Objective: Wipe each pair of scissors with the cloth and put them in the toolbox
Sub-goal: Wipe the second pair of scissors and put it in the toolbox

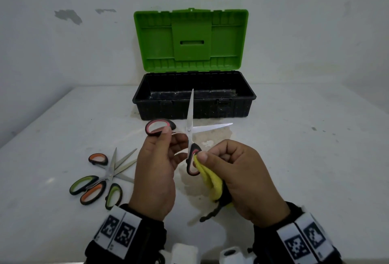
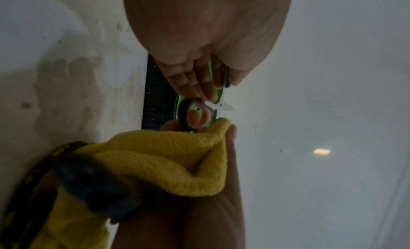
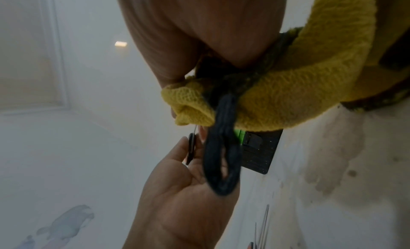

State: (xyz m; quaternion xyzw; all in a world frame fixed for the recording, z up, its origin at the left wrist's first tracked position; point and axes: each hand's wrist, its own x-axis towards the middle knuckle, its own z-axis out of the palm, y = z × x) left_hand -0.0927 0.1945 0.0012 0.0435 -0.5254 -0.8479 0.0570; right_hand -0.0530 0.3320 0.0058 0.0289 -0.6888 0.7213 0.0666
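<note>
My left hand [image 1: 155,171] pinches the pink scissors [image 1: 190,135] by one handle, blades spread — my right hand [image 1: 237,177] clamps the yellow cloth [image 1: 210,181] on the other handle. Beyond both hands, the toolbox [image 1: 194,103] sits open.

From the head we looked forward and down over the desk [image 1: 294,158] toward the toolbox [image 1: 193,95], from each wrist we looked close along the palm, all three views shared the toolbox and yellow cloth [image 1: 210,179].

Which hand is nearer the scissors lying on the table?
Left. The left hand hangs just right of the scissors pile; the right hand, holding the cloth, is farther right.
</note>
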